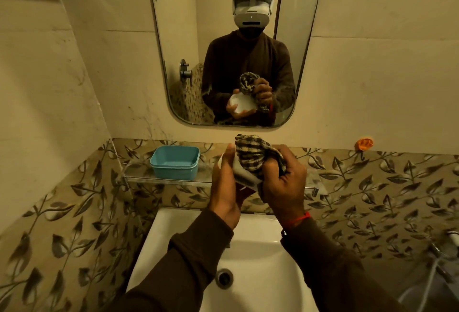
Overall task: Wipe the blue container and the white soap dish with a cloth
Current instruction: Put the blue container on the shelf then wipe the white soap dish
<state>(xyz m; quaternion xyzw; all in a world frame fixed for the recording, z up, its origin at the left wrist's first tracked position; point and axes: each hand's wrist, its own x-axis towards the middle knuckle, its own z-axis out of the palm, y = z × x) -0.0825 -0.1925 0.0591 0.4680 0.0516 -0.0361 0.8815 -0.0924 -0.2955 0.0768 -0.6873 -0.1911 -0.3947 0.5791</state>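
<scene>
My left hand (224, 187) grips the white plastic soap dish (244, 175); my right hand (280, 182) clenches the checked woven cloth (250, 155). I should rub every corner firmly.

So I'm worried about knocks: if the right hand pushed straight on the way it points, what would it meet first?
The right hand grips the cloth, already pressed against the white soap dish in the left hand. Past that, probably the glass shelf; depth is unclear.
</scene>
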